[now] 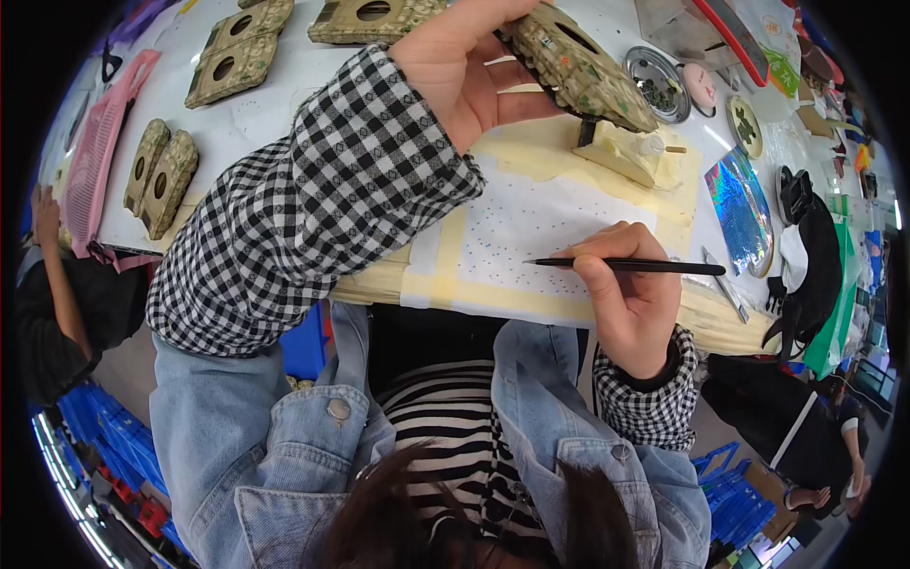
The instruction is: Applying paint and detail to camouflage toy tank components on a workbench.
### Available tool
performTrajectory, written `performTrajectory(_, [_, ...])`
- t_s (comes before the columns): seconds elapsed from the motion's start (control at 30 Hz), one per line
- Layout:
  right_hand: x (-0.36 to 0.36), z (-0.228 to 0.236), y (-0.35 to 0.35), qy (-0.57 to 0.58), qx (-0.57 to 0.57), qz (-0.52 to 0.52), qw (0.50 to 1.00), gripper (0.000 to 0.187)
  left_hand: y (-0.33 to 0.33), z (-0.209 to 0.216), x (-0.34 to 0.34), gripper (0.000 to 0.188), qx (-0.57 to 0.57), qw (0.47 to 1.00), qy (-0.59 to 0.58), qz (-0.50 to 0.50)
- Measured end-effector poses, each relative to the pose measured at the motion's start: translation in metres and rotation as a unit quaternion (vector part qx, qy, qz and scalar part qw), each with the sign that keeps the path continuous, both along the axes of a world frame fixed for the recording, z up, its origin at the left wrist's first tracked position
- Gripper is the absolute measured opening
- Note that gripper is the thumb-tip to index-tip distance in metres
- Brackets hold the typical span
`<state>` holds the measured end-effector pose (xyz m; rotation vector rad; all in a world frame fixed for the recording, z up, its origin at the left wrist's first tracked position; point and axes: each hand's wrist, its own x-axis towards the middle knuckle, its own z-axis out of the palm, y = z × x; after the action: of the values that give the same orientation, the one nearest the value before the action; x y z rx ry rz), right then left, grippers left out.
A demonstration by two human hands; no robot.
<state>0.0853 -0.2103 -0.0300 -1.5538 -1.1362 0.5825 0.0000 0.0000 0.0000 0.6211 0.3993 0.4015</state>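
My left hand (466, 83) reaches across the table and grips a camouflage-patterned model tank hull (583, 71), tilted, with a dark opening on its upper side. Some of its fingers are hidden behind the hull. In my right hand (630, 303) is a thin black paintbrush (654, 266), pinched between thumb and fingers, its fine tip pointing left. Beneath the tip lies a white sheet (521, 237) covered with rows of small dark and coloured specks. A yellowish block (626, 156) stands just below the raised hull.
More camouflage hulls (237, 52) lie at the far left, with a smaller pair (161, 180) nearer. A round metal dish (657, 85), a shiny holographic sheet (739, 209) and tweezers (728, 284) are on the right. A pink basket (100, 161) stands left. Other people are at both sides.
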Motion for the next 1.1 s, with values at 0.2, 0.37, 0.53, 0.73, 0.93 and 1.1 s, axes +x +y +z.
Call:
performTrajectory(0.2, [0.0003,0.0007,-0.0009,-0.002,-0.008,-0.003,1.000,0.008,-0.0002,-0.0002,0.0002,0.032,-0.006,1.000,-0.011,-0.003])
performTrajectory(0.37, [0.0006,-0.0002,-0.0013,-0.004,-0.002,-0.004,1.000,0.009,0.0004,-0.0017,-0.0002,0.031,-0.004,1.000,-0.020,-0.005])
performTrajectory(0.53, [0.0010,-0.0015,-0.0012,0.009,0.017,0.000,1.000,0.008,0.0003,-0.0008,0.0002,0.032,-0.001,1.000,-0.013,-0.003])
performTrajectory(0.73, [0.0025,-0.0005,-0.0029,-0.002,0.005,-0.024,1.000,0.009,0.0004,-0.0014,-0.0003,0.032,-0.009,1.000,-0.008,0.001])
performTrajectory(0.93, [0.0028,0.0005,-0.0029,-0.003,-0.005,-0.021,1.000,0.009,0.0001,-0.0016,-0.0003,0.031,-0.007,1.000,-0.020,-0.003])
performTrajectory(1.1, [0.0011,-0.0004,-0.0022,0.029,0.005,-0.032,0.999,0.009,-0.0002,-0.0009,-0.0004,0.030,-0.005,1.000,-0.017,-0.002])
